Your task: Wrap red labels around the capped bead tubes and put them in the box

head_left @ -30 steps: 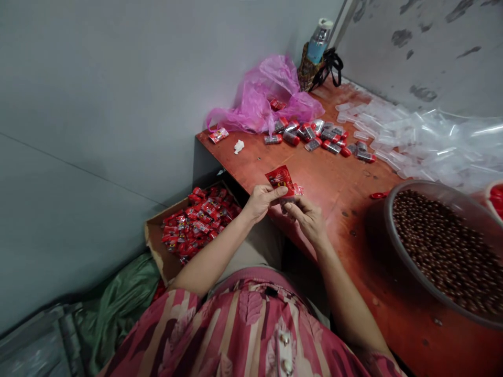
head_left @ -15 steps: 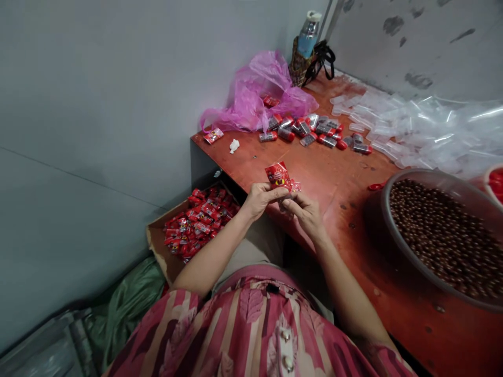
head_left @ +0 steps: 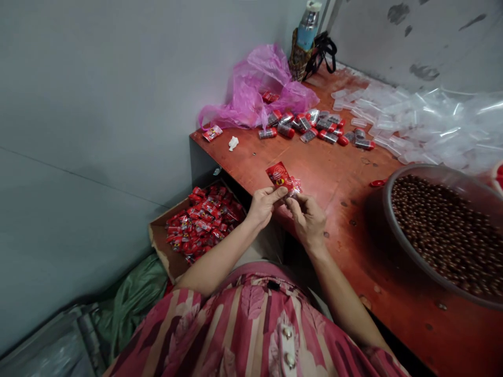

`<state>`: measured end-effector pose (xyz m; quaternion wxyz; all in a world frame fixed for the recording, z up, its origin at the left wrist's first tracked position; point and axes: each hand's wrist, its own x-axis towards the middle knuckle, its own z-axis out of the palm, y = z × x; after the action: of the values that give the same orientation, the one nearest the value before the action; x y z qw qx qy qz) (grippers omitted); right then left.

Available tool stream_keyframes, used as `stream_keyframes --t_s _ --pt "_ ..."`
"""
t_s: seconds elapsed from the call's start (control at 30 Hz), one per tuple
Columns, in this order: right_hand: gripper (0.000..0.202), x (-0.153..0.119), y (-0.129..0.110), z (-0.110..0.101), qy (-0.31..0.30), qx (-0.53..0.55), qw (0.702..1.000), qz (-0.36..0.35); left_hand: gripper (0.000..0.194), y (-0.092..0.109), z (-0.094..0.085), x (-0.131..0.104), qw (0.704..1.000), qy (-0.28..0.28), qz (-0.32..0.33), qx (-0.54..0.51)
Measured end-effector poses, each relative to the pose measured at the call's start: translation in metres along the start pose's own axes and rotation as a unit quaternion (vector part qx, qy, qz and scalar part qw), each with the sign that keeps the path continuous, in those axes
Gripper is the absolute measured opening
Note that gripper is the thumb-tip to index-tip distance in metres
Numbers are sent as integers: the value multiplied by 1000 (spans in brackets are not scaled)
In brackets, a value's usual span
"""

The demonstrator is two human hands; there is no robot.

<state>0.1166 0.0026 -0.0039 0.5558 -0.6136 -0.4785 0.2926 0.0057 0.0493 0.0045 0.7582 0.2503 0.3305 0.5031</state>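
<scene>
Over the table's near edge, my left hand (head_left: 264,207) pinches a small red printed plastic wrapper (head_left: 278,174) between thumb and fingers. My right hand (head_left: 308,220) is closed at the wrapper's lower end, its thumb and fingertips meeting those of the left. Something darker shows between the fingertips, too covered to make out. Just behind the right fingers lies another bit of red-and-clear wrapper (head_left: 296,184). Below my left forearm, a cardboard box (head_left: 157,242) holds many red wrapped packs (head_left: 202,222).
On the red table (head_left: 334,173) are red-capped clear tubes with dark contents (head_left: 302,123), a pink plastic bag (head_left: 255,78), loose clear tubes (head_left: 428,118) and a large tub (head_left: 389,209) of brown balls (head_left: 444,230). A flask (head_left: 307,29) stands at the back. A wall borders the left.
The view has tilted slightly downward. Both hands keep hold at nearly the same spot, with the fingers shifting a little and the wrapper's printed face turned slightly.
</scene>
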Motion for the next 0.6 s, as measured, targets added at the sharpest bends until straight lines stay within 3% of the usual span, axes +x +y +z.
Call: stream_keyframes --t_s 0.2,0.3,0.47,0.53,0.6 --pt "26 -1 3 5 -25 163 974 156 29 -5 -1 -7 999 -26 -29 -6" --pt "25 -4 2 6 -11 126 984 124 33 -4 -4 -7 999 -21 -29 -15" --pt "19 -12 2 9 1 -33 999 -29 36 -6 -1 -5 999 20 -39 -32" --pt "20 -14 3 11 13 -37 999 -29 36 -9 0 -7 998 15 -43 -39" --pt "22 -15 5 13 22 6 1000 14 34 -11 1 -11 998 10 -40 -42"
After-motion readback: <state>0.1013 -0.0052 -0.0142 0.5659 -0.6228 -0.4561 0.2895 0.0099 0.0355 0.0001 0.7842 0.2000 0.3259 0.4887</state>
